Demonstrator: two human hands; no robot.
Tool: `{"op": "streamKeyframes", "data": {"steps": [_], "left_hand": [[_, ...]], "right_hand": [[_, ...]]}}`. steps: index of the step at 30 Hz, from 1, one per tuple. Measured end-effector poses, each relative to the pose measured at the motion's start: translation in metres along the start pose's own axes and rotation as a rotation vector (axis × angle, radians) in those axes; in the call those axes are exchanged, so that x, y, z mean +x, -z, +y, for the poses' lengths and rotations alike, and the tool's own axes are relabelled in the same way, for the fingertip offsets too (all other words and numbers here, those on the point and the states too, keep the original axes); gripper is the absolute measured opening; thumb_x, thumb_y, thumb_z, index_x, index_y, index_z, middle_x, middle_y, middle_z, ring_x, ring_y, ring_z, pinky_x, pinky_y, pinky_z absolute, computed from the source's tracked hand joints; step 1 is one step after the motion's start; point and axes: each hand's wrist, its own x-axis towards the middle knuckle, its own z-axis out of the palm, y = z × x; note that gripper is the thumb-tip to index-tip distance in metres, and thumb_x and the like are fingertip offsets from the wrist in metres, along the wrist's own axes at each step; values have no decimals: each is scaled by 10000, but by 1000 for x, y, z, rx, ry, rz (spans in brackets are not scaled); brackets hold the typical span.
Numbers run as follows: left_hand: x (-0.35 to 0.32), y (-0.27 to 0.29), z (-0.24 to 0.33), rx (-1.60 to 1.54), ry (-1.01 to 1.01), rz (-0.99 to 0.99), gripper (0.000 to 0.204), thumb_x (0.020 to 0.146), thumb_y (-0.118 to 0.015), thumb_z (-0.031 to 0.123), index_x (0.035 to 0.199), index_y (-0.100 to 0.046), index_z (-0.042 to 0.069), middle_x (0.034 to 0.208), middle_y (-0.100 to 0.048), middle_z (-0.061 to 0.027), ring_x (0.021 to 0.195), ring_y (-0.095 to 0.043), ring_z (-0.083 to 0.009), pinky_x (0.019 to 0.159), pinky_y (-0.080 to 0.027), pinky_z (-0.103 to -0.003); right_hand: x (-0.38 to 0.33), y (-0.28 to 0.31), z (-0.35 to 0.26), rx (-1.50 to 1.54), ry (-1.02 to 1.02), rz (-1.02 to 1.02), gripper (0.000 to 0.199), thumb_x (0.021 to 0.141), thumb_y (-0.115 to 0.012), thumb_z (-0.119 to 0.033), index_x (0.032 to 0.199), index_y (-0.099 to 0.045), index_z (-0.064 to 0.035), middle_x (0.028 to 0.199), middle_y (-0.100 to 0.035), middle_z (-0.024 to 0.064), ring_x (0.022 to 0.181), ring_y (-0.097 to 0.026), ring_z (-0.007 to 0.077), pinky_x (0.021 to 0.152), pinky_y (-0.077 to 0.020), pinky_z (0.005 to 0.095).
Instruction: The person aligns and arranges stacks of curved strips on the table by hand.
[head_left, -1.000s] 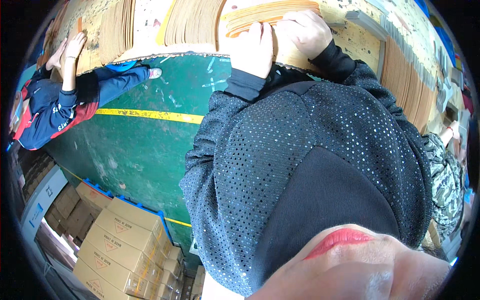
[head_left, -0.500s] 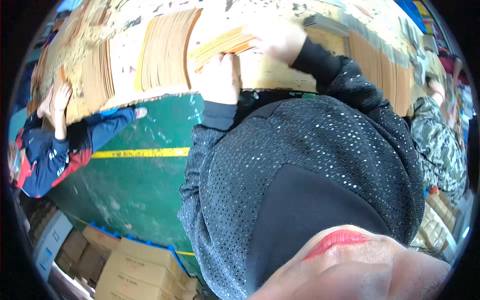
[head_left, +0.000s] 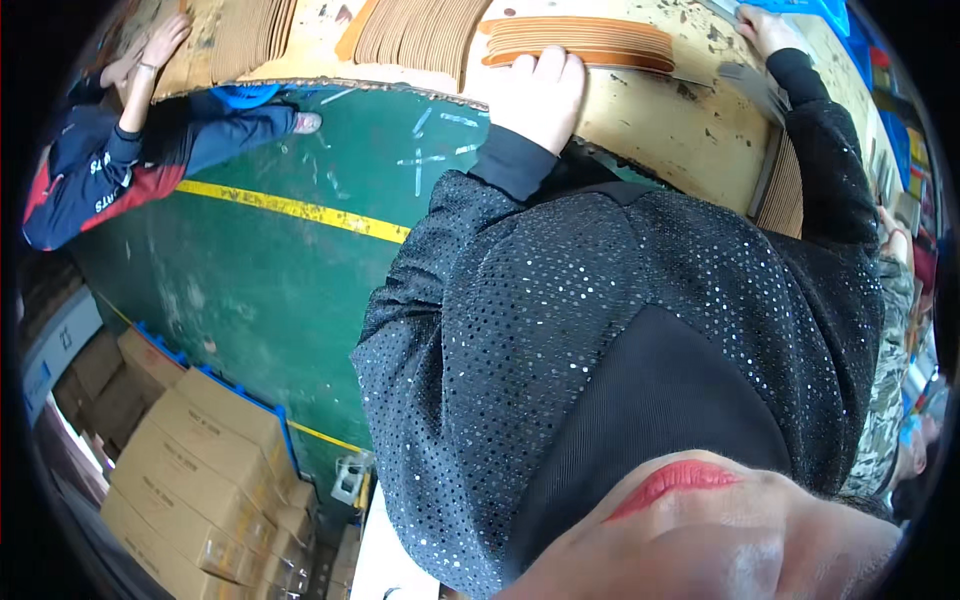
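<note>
A stack of thin orange-brown strips with rounded ends (head_left: 585,42) lies on the worktable (head_left: 660,130) in front of me. My left hand (head_left: 545,100) presses its bent fingers against the stack's near side, closed on it. Far out to the right, my right hand (head_left: 772,35) is at the table's far side beside a blue bin (head_left: 815,12). Its fingers are curled, and what is in them, if anything, I cannot make out. Left of my left hand stands a row of similar brown strips (head_left: 415,42).
More brown strips (head_left: 250,40) stand farther left, near a co-worker's hand (head_left: 165,42). Another row (head_left: 782,190) is below my right forearm. Grey flat pieces (head_left: 755,90) lie right of my stack. Cardboard boxes (head_left: 195,450) are piled on the floor at lower left.
My right hand has left the stack and moved far right. The strips, fanned and tilted before, now lie in a neat stack under my left hand. My view has shifted.
</note>
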Motion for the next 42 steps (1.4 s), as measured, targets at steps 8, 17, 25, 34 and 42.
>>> {"op": "streamKeyframes", "data": {"steps": [8,17,25,34,42], "left_hand": [[6,2,0,8,4,-66,295,854,-613,154,1137,-692,121,1071,-662,-45,874,-632,-242,773,-528,-389],[9,-12,-7,-40,5,-44,290,821,-648,131,1106,-703,125,1026,-660,-32,846,-622,-250,752,-519,-390],[4,-14,4,-81,-34,76,178,827,-610,160,992,-643,104,918,-581,-69,798,-600,-258,747,-510,-401],[8,-4,7,-169,39,77,173,806,-683,70,971,-733,80,999,-675,-56,835,-678,-263,759,-537,-378],[3,-8,9,-142,23,-5,240,831,-617,165,1056,-647,90,987,-602,-85,861,-622,-283,772,-501,-432]], "right_hand": [[17,-75,93,71,212,109,243,1034,-573,-297,1114,-675,-91,1026,-711,122,981,-685,334,853,-547,399],[-17,87,-172,427,606,265,28,812,-621,-71,824,-638,-90,766,-591,92,713,-633,313,686,-552,401],[-30,27,-170,319,500,49,126,927,-641,-159,1040,-685,-125,968,-716,112,890,-721,320,769,-579,423],[-38,33,-163,426,472,-42,132,956,-651,-158,1078,-692,-128,941,-724,106,884,-715,327,765,-583,416],[-42,27,-160,583,476,61,190,974,-660,-259,1079,-731,-117,982,-725,126,909,-705,332,798,-570,414]]}}
